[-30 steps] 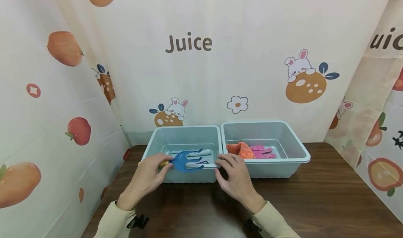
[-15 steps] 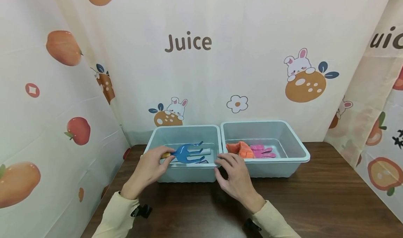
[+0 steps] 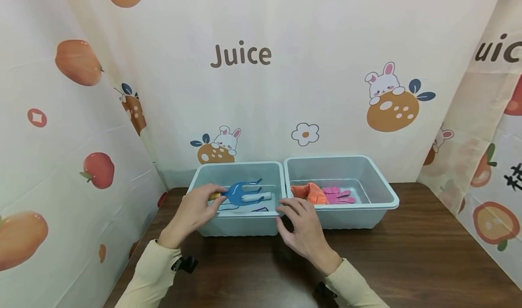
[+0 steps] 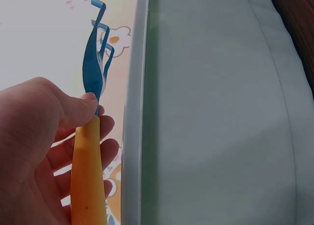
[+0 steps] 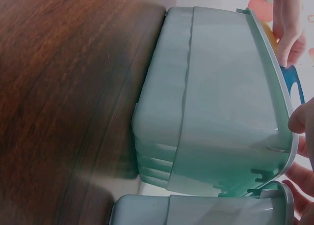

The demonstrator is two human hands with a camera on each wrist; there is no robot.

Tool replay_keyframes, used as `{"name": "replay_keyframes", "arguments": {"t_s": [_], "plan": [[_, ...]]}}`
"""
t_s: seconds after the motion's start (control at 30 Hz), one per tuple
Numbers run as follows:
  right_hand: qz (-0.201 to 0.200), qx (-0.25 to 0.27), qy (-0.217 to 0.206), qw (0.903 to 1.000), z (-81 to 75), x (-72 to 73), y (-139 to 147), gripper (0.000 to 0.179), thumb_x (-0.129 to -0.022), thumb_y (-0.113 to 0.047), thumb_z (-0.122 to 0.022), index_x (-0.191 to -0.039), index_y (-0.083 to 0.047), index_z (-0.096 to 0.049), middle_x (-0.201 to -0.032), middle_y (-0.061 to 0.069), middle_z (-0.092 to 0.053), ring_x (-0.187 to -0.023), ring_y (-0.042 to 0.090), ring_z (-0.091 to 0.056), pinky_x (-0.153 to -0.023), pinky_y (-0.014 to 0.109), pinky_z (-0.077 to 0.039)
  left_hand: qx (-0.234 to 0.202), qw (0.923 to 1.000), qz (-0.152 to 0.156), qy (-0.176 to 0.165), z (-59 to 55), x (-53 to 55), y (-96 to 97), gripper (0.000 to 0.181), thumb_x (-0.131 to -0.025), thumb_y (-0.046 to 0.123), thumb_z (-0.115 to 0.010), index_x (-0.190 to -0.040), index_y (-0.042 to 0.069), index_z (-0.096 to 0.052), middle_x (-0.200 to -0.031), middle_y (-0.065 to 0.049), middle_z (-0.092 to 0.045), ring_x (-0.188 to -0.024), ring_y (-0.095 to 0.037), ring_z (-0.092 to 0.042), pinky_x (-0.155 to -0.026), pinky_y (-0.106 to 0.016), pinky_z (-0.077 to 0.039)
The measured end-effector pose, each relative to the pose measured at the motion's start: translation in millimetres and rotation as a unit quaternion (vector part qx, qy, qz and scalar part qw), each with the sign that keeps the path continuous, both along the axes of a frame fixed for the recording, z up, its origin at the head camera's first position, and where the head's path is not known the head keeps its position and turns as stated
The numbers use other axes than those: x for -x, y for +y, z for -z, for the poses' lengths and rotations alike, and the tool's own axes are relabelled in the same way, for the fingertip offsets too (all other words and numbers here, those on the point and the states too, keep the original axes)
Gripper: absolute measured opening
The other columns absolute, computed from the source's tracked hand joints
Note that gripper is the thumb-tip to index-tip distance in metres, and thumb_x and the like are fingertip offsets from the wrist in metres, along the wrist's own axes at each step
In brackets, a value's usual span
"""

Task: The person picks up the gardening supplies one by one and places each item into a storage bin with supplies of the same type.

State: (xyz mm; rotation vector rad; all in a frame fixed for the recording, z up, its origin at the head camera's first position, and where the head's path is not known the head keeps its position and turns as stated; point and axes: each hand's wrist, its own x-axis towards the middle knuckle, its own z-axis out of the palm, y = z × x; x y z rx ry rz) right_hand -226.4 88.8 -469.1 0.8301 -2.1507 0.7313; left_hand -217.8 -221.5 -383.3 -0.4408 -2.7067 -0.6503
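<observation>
My left hand (image 3: 195, 212) pinches a garden hand rake (image 3: 235, 194) near the neck, thumb on one side of its yellow handle (image 4: 87, 171) and fingers on the other. Its blue bent tines point right, over the inside of the left light-blue bin (image 3: 244, 225). Under the tines a white cylindrical item (image 3: 257, 197) lies in that bin, along with a small dark-outlined item (image 3: 260, 209) that is too small to identify. My right hand (image 3: 303, 231) grips the left bin's front right corner, thumb at the front rim and fingers over the corner beside the neighbouring bin.
A second light-blue bin (image 3: 350, 217) stands close against the first on the right. Inside it lie an orange folded fabric item (image 3: 311, 193) and a pink glove (image 3: 339, 196). Both bins rest on a dark wooden table (image 3: 253, 271), with a printed curtain (image 3: 261, 99) behind.
My left hand has moved the rake away from the front rim, further back over the bin's inside. The right hand has kept its place at the corner.
</observation>
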Motion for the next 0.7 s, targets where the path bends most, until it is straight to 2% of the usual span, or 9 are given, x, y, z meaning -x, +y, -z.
{"name": "replay_keyframes", "arguments": {"t_s": [0.47,0.7], "plan": [[0.002,-0.001,0.011,0.9999,0.5,0.9,-0.7,0.025,-0.086,-0.02,-0.086,-0.109,-0.015,-0.078,-0.123,0.006,-0.074,-0.116,0.027,-0.063,-0.101,0.05,-0.053,0.001,0.9999,0.001,-0.01,0.7,6.2,-0.4,0.025,-0.102,0.023,-0.072,-0.125,0.015,-0.078,-0.125,-0.008,-0.078,-0.114,-0.03,-0.073,-0.097,-0.056,-0.059],[0.004,-0.004,0.011,0.9999,0.8,1.2,-0.2,0.025,-0.085,-0.019,-0.086,-0.109,-0.015,-0.078,-0.122,0.006,-0.074,-0.116,0.026,-0.063,-0.1,0.05,-0.053,0.016,0.9998,0.004,-0.014,3.0,7.8,-1.0,0.025,-0.102,0.022,-0.072,-0.124,0.013,-0.078,-0.126,-0.009,-0.078,-0.115,-0.032,-0.072,-0.1,-0.058,-0.058]]}}
